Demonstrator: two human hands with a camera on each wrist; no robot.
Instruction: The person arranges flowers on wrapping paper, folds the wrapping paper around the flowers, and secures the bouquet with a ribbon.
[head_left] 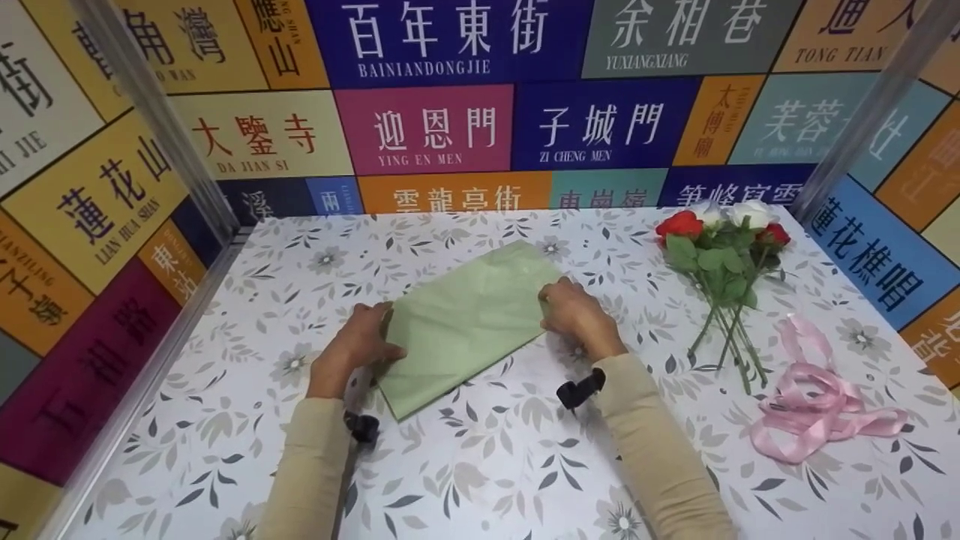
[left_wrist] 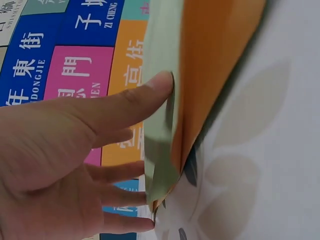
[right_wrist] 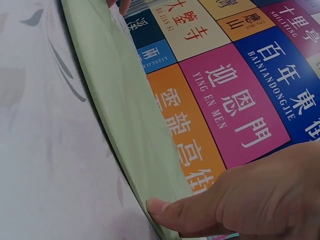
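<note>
A folded sheet of pale green paper lies aslant on the table, slightly creased. Its orange-brown inner side shows at the fold in the left wrist view. My left hand holds the paper's left end, the thumb on the green face and the fingers along the edge. At the right end, my right hand grips the paper, thumb on top; its other fingers are mostly hidden in the right wrist view. Both forearms wear beige sleeves with a black device at each wrist.
Red and white roses with green stems lie at the right back of the table. In front of them is a loose heap of pink ribbon. The floral-print tabletop meets walls of coloured sign panels behind and at both sides.
</note>
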